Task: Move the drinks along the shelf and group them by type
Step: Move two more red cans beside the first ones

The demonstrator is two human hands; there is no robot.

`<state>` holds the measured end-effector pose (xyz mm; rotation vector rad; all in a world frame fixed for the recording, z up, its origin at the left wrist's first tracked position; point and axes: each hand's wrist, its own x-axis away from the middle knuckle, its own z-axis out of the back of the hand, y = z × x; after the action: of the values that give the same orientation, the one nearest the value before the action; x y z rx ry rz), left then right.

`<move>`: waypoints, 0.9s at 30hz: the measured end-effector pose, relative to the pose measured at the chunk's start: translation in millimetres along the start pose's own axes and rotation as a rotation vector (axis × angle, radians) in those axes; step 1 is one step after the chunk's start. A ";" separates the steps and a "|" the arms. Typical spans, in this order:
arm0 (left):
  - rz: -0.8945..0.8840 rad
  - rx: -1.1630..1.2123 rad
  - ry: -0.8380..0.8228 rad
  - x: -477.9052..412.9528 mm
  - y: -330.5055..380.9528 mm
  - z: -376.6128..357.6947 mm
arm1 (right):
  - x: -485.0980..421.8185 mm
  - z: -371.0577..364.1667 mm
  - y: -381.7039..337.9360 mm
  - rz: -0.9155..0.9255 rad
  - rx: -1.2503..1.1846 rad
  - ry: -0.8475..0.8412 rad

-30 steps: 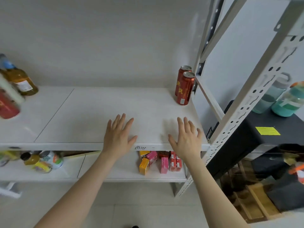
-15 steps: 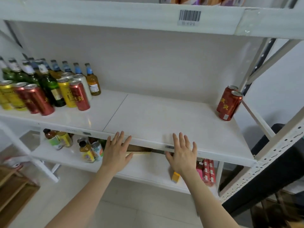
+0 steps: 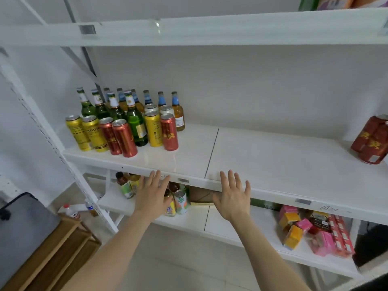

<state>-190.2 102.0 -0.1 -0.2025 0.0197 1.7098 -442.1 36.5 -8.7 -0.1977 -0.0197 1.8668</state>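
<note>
At the left end of the white metal shelf (image 3: 273,160) stands a mixed cluster of drinks. Along its front edge are three tall yellow cans (image 3: 92,133) and three tall red cans (image 3: 124,138), the third of each kind a little to the right. Behind them stand four green glass bottles (image 3: 136,122) and, at the back, what looks like six amber bottles with blue neck labels (image 3: 178,112), though the back row overlaps and the count is unsure. Two silver-topped pale cans (image 3: 167,110) sit between. At the far right end, well apart, stand two more red cans (image 3: 371,141). Both hands hover empty before the shelf's front edge, palms down: the left hand (image 3: 152,196) and the right hand (image 3: 233,198), each with fingers spread.
</note>
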 end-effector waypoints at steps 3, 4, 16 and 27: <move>0.008 0.001 0.011 -10.7 -28.3 -1.7 | -15.2 -3.2 -27.9 0.007 0.005 -0.011; 0.005 -0.003 0.012 -15.4 -37.8 -2.4 | -21.7 -4.6 -37.2 0.004 0.001 -0.009; -0.027 0.039 0.034 -66.2 -151.0 -29.4 | -88.2 -28.8 -148.2 -0.058 0.015 0.018; -0.142 0.035 0.035 -89.5 -306.1 -50.9 | -118.1 -53.2 -294.2 -0.145 0.002 0.076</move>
<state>129.1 53.7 -5.5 -0.2031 0.0603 1.5633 -121.9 8.4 -12.6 -0.2586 0.0197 1.7135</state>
